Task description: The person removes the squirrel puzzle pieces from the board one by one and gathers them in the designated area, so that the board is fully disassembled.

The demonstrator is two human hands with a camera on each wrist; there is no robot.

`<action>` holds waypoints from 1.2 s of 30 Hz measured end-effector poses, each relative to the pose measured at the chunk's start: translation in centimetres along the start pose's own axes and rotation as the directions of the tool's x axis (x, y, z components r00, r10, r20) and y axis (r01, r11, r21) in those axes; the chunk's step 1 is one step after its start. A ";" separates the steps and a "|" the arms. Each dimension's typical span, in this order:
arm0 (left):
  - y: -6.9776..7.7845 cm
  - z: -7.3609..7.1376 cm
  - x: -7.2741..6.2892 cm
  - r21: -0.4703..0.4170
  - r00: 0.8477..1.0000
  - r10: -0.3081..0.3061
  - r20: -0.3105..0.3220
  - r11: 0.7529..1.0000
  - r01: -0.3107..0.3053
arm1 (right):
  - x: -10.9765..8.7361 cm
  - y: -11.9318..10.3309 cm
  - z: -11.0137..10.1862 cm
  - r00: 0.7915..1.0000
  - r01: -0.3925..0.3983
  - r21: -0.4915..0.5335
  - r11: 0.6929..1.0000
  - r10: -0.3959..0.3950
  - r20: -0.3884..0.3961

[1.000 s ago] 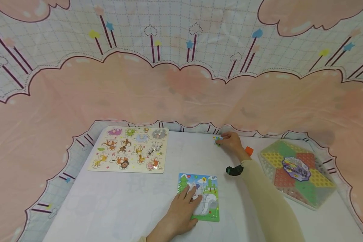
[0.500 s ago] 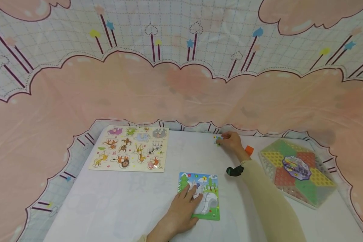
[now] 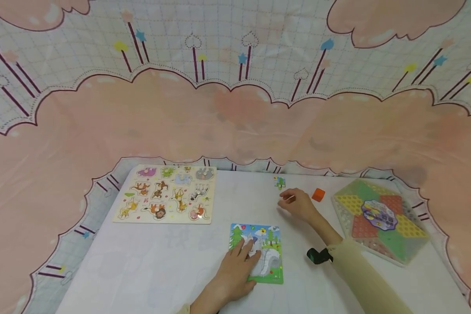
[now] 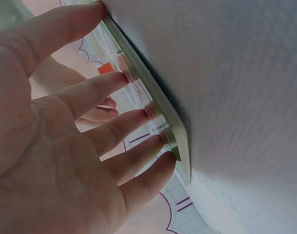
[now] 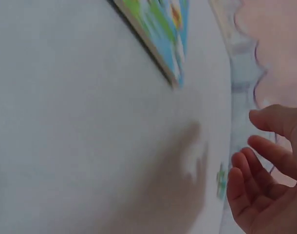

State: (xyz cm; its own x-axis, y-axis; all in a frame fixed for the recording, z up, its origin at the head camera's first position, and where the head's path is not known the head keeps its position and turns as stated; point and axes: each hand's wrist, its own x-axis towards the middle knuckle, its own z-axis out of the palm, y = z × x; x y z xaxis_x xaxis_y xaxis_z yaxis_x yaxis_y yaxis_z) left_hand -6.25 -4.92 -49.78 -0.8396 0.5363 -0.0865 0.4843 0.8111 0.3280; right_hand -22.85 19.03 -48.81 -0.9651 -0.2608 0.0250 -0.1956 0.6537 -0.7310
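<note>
Across the full width, beyond both hands: a patterned cloth (image 3: 235, 117), pink with candle-like shapes, behind the white surface (image 3: 168, 257).

Far left: animal board (image 3: 168, 198), flat, ahead and to the left of the left hand, well apart from it. Animal shapes include a lion, a giraffe and a zebra.

Left hand (image 3: 233, 272): fingers extended and spread, resting on the square picture puzzle (image 3: 271, 257). Fingertips on its face, thumb at its near edge (left wrist view); the hand presses without gripping. The puzzle lies flat under these fingers and extends to their right; trees and a grey tail show, the rest of the animal partly covered.

Puzzle piece (image 3: 280, 182): lies on the surface just beyond the right hand's fingertips, apart from them; tree printed on it.

Right hand (image 3: 299, 205): raised over the surface, fingers loosely bent, thumb apart from them; has hold of nothing. Dark device (image 3: 318, 256) at the wrist, by the cuff of a pale yellow sleeve (image 3: 365, 274).

Orange block (image 3: 318, 194): just to the right of the right hand, slightly beyond it.

Far right: six-sided game box (image 3: 380, 216), flat, star pattern in red, yellow and green, to the right of the right hand and forearm.
</note>
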 end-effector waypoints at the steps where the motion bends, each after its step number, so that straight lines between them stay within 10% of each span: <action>1: 0.0 0.1 0.0 0.000 1.000 -0.004 0.001 1.000 0.004 | -0.8 -0.4 0.5 0.999 0.038 -0.007 0.999 -0.038 0.018; 5: 0.0 0.1 -0.1 0.011 1.000 -0.012 0.004 1.000 0.012 | -3.8 -1.9 2.5 0.984 0.152 -0.015 0.988 -0.150 0.096; 14: 0.1 -0.1 -0.3 0.047 1.000 0.010 -0.013 0.999 -0.009 | -7.5 -3.3 5.5 0.978 0.152 -0.174 0.973 -0.122 0.171; 36: 0.0 0.1 -0.1 0.089 0.998 0.034 -0.052 0.996 -0.029 | -7.6 -3.5 6.8 0.993 0.101 -0.176 0.979 -0.087 0.085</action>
State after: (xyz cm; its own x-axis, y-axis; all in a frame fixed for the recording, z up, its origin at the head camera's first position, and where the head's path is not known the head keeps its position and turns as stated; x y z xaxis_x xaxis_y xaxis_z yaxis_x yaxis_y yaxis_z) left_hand -6.12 -5.00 -49.85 -0.8343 0.5508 -0.0260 0.5288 0.8126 0.2451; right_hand -13.58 13.86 -51.06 -0.9258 -0.3767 0.0305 -0.3202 0.7388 -0.5930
